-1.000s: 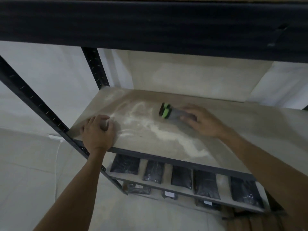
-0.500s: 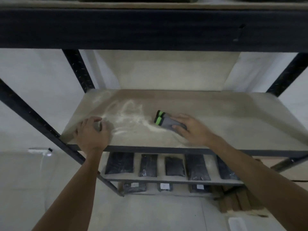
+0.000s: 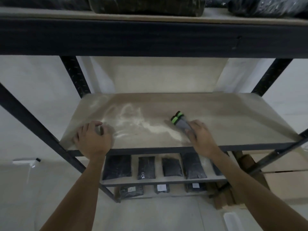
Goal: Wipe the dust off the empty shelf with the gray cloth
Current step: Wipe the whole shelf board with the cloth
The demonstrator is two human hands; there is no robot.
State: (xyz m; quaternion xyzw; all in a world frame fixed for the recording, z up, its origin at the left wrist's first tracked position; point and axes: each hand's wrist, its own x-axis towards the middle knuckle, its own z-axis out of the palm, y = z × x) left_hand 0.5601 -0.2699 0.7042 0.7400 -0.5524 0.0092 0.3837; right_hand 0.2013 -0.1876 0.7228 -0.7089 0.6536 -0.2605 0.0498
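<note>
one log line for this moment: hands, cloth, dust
right hand: pressing gray cloth with green-edged end on tan shelf board | left hand: curled at front-left edge | white dust streaks: unwiped, left-centre

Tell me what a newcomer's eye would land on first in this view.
First, the pale dust smeared in swirls across the left half of the empty shelf. Next, the gray cloth with its bright green edge, pressed flat under the right hand near the shelf's middle front, while the left hand rests curled at the front left corner. Dark wrapped packages line the shelf below.
</note>
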